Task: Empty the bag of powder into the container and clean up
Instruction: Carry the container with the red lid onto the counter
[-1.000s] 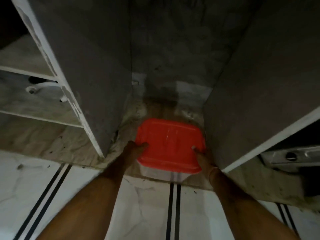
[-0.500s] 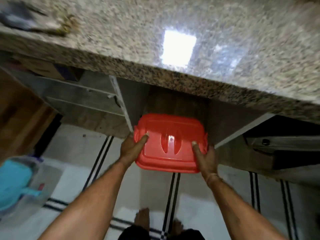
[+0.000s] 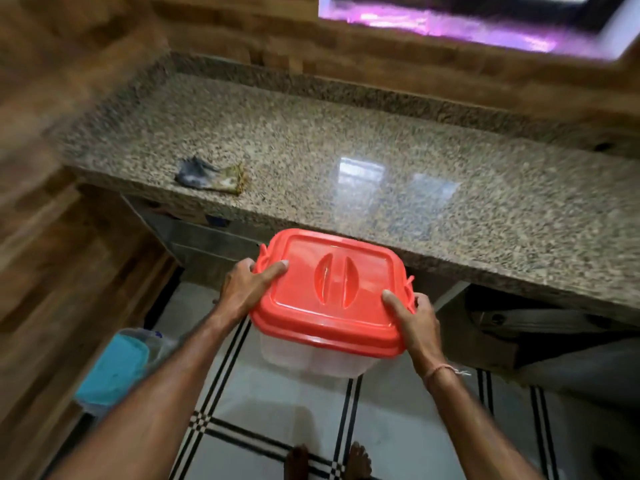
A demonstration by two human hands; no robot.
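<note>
A clear plastic container [image 3: 311, 358] with a red lid [image 3: 329, 289] hangs in the air just in front of the granite counter [image 3: 381, 174], below its edge. My left hand [image 3: 246, 289] grips the container's left side, thumb on the lid. My right hand [image 3: 415, 323] grips its right side, thumb on the lid too. The lid is shut on the container. A crumpled bag [image 3: 211, 174], grey and greenish, lies on the counter's left part.
A wood-panel wall runs along the left and behind the counter. A blue-lidded box [image 3: 114, 372] stands on the tiled floor at the left. Open cabinet shelves [image 3: 201, 237] sit under the counter. My bare feet [image 3: 329, 462] show at the bottom.
I have lifted the red-lidded container out of the low cabinet space and up to near counter height. My view has risen from the floor to the countertop.
</note>
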